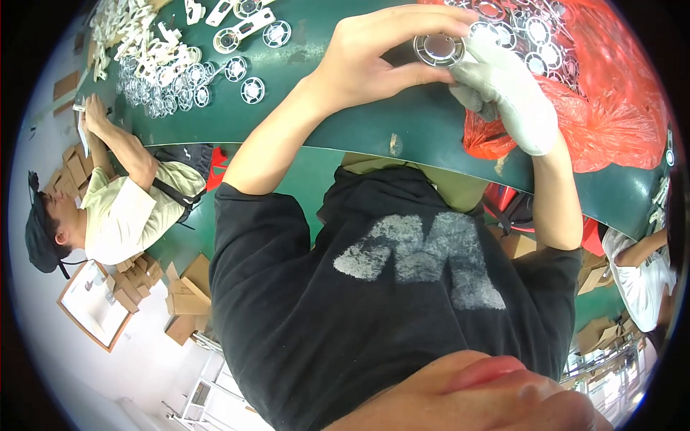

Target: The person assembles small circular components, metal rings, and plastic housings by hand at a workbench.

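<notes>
A round part with a silvery spoked rim and a dark centre is held up over the green table. The bare thumb and fingers of my left hand pinch it from the left. My right hand, in a whitish glove, closes on the part's right edge with its fingertips. Just beyond the glove, many similar silvery spoked rings lie heaped on an open red plastic bag. Part of that heap is hidden behind my right hand.
On the green table, more spoked rings and white plastic parts are piled at far left. Long white holders lie beside them. A co-worker sits at left, another person at right. Cardboard boxes stand behind.
</notes>
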The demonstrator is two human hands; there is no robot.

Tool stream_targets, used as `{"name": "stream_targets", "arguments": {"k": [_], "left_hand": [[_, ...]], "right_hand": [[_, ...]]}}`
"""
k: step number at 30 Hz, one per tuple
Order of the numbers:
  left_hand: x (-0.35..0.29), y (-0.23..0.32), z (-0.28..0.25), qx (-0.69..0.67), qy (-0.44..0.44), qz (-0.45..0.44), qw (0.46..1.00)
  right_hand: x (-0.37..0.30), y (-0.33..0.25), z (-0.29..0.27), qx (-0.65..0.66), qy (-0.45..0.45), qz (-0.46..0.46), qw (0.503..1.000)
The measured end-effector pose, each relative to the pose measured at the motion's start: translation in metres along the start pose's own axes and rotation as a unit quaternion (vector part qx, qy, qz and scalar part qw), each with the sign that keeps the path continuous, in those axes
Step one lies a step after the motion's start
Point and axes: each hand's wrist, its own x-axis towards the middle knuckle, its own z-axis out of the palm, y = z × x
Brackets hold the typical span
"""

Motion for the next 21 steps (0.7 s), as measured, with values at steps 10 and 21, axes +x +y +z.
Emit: {"name": "stream_targets", "arguments": {"k": [10,21], "left_hand": [[-0.005,-0.001,0.016,-0.044,0.036,0.044,0.997],[-0.006,-0.01,0.018,-0.227,0.032,-0.048,0.972]], "right_hand": [[0.012,0.024,0.016,-0.279,0.122,-0.277,0.911],[0.009,0.012,0.028,-0.326,0.157,-0.138,0.922]]}}
